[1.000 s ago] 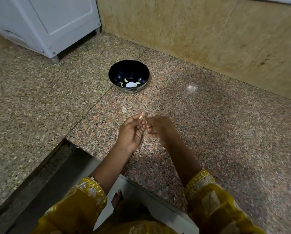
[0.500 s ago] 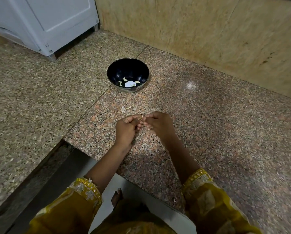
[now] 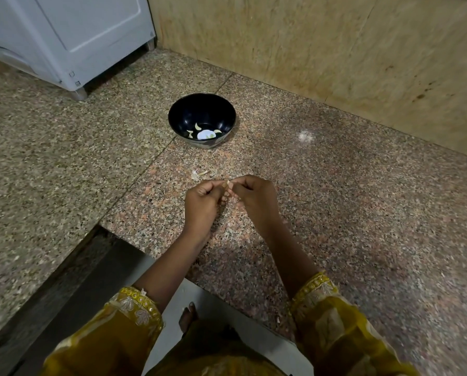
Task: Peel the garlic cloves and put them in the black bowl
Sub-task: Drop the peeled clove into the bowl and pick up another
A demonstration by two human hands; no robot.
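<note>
In the head view the left hand (image 3: pixel 201 202) and right hand (image 3: pixel 254 198) meet over the worktop (image 3: pixel 335 207). Both have their fingers curled and pinch one small clove (image 3: pixel 228 184) between their fingertips; how much skin is left on it is too small to tell. To peel it well, I judge one hand should hold the clove steady while the other's nails lift the skin at an end and strip it off without crushing the flesh. The bowl (image 3: pixel 199 109) stands at 12 o'clock from the hands, well apart, with a few peeled cloves (image 3: pixel 197 127) in its bottom. A scrap of skin (image 3: pixel 199 174) lies near the hands at 11 o'clock. The worktop is speckled granite with a seam across it. A tan stone wall (image 3: pixel 308 50) backs it from 12 to 2 o'clock, and a white appliance (image 3: pixel 72 36) stands at 10 o'clock.
</note>
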